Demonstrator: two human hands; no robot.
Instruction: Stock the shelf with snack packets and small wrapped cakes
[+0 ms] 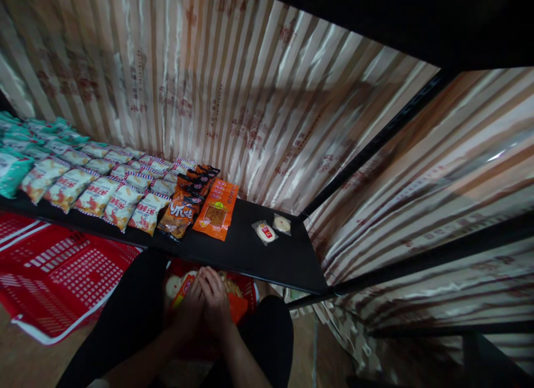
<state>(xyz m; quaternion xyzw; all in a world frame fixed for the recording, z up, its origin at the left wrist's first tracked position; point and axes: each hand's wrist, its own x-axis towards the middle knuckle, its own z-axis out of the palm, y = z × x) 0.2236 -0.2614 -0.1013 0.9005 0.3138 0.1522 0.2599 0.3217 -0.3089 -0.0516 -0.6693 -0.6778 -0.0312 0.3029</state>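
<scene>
My left hand (191, 306) and my right hand (215, 292) meet, fingers pressed together, above a red basket (255, 294) between my knees. Whatever lies between the fingers, if anything, is hidden. Beside the left hand in the basket is a yellow-and-red packet (182, 288), with a round pale packaged item (172, 287) at its left. To the right of my right hand lies an orange packet (238, 308), partly covered. Just beyond, on a black shelf (246, 254), are a flat orange snack packet (217, 207) and two round pale wrapped cakes (266, 232).
Rows of white snack bags (97, 195), dark-orange bags (180, 211) and teal bags (12, 168) fill the shelf's left side. A red shopping basket (83, 271) lies at left. Black frame bars (375, 138) and a striped curtain (250, 99) stand behind and right.
</scene>
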